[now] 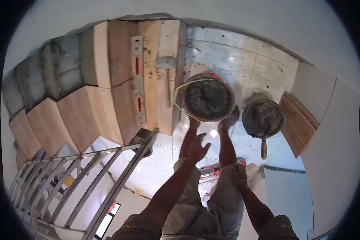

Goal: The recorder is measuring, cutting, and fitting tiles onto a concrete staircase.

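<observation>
bucket [207, 75] of grey mortar [209, 98] stands on the pale tiled floor [220, 48], right by the person's feet, its yellow handle [187, 84] tipped to the left. left hand [198, 149] hangs on the near side of the bucket, apart from it, fingers loosely spread with nothing in them. right hand [239, 177] rests on the right knee, farther back from the bucket; how bent its fingers are, i can't make out. right of the bucket sits a smaller pail [245, 113] with a wooden-handled tool [264, 149] sticking out; beyond that, boards [300, 126] lean. left of the bucket, a hammer [166, 63] and long level [138, 82] lie on a wooden step [152, 102].
</observation>
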`<action>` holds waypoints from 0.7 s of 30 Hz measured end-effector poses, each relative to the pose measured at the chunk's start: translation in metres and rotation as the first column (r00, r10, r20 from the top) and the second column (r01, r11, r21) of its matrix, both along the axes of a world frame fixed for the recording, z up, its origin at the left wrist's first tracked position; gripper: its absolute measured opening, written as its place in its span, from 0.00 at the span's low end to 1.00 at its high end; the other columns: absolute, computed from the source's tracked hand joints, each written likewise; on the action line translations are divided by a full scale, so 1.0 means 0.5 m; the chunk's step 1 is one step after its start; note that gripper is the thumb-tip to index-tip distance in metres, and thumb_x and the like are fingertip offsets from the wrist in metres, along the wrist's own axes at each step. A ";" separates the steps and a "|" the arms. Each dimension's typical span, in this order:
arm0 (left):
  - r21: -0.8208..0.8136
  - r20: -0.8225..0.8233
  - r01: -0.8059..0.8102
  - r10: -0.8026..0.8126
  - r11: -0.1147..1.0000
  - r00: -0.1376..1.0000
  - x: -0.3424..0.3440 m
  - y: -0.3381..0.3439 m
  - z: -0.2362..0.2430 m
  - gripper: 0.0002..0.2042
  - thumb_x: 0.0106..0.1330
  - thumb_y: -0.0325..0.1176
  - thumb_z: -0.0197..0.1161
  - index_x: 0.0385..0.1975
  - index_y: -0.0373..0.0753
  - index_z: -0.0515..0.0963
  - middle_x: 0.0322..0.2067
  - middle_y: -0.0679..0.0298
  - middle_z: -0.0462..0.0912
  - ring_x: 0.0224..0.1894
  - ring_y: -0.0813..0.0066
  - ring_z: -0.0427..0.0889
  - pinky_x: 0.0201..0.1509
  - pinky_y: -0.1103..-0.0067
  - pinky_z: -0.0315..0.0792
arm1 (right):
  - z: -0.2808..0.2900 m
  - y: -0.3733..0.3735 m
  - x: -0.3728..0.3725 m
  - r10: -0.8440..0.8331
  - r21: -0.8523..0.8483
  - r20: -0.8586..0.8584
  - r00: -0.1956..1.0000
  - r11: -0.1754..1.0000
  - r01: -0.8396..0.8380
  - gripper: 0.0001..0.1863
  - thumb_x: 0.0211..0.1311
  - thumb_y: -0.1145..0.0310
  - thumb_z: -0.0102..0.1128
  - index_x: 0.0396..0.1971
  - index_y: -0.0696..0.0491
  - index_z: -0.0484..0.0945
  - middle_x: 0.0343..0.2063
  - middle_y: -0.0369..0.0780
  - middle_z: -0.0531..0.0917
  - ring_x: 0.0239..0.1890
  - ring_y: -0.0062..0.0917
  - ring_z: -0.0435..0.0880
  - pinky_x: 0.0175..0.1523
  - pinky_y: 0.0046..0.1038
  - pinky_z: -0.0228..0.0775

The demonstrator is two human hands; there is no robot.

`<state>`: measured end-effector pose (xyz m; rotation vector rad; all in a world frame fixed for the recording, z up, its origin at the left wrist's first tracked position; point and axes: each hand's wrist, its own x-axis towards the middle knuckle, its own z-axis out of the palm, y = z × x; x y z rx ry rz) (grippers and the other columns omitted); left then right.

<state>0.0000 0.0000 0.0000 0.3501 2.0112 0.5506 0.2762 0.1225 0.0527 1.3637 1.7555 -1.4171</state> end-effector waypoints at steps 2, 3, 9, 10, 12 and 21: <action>0.043 -0.055 -0.003 0.005 0.999 0.998 -0.009 0.011 -0.001 0.29 0.66 0.44 0.69 0.64 0.38 0.72 0.57 0.48 0.79 0.57 0.50 0.81 0.62 0.63 0.75 | -0.052 -0.002 0.013 -0.178 -0.067 0.106 0.978 0.980 0.186 0.27 0.66 0.50 0.65 0.55 0.55 0.80 0.46 0.46 0.87 0.47 0.34 0.86 0.55 0.34 0.75; 0.016 0.027 -0.025 0.024 1.000 0.999 0.029 -0.007 0.035 0.29 0.66 0.46 0.69 0.62 0.37 0.74 0.57 0.48 0.79 0.58 0.51 0.80 0.63 0.63 0.74 | -0.008 -0.023 0.056 -0.187 -0.069 0.126 0.974 0.978 0.197 0.27 0.66 0.50 0.65 0.55 0.55 0.80 0.46 0.46 0.87 0.47 0.34 0.86 0.55 0.34 0.75; 0.253 0.254 -0.220 0.155 0.942 0.955 0.053 -0.192 -0.001 0.13 0.67 0.38 0.71 0.41 0.34 0.84 0.45 0.51 0.85 0.49 0.53 0.83 0.53 0.62 0.79 | -0.060 -0.163 0.209 0.502 -0.033 0.087 0.860 0.864 -0.502 0.18 0.68 0.54 0.62 0.45 0.52 0.85 0.38 0.41 0.88 0.38 0.32 0.86 0.48 0.37 0.76; -0.045 0.470 -0.266 0.256 0.963 0.845 0.088 -0.074 0.005 0.17 0.67 0.34 0.70 0.52 0.33 0.80 0.46 0.53 0.85 0.48 0.58 0.84 0.52 0.64 0.79 | -0.092 -0.206 0.366 -0.033 -0.167 0.168 0.985 0.984 0.061 0.16 0.65 0.58 0.59 0.48 0.49 0.84 0.43 0.42 0.87 0.45 0.35 0.85 0.52 0.40 0.75; 0.087 0.170 0.016 -0.031 0.996 0.985 0.026 -0.257 -0.001 0.27 0.65 0.39 0.70 0.62 0.34 0.75 0.49 0.54 0.85 0.50 0.64 0.85 0.54 0.68 0.78 | -0.059 -0.256 0.227 0.601 -0.068 0.029 0.799 0.798 -0.599 0.18 0.64 0.57 0.55 0.46 0.51 0.85 0.40 0.46 0.87 0.44 0.40 0.86 0.52 0.41 0.76; -0.011 -0.060 0.432 -0.432 0.902 0.900 -0.161 -0.382 0.070 0.20 0.51 0.39 0.79 0.41 0.37 0.83 0.39 0.54 0.86 0.45 0.55 0.85 0.48 0.62 0.80 | 0.362 -0.052 0.049 -0.541 0.142 -0.184 0.821 0.811 0.567 0.16 0.71 0.56 0.60 0.40 0.54 0.85 0.32 0.42 0.86 0.37 0.32 0.86 0.46 0.34 0.78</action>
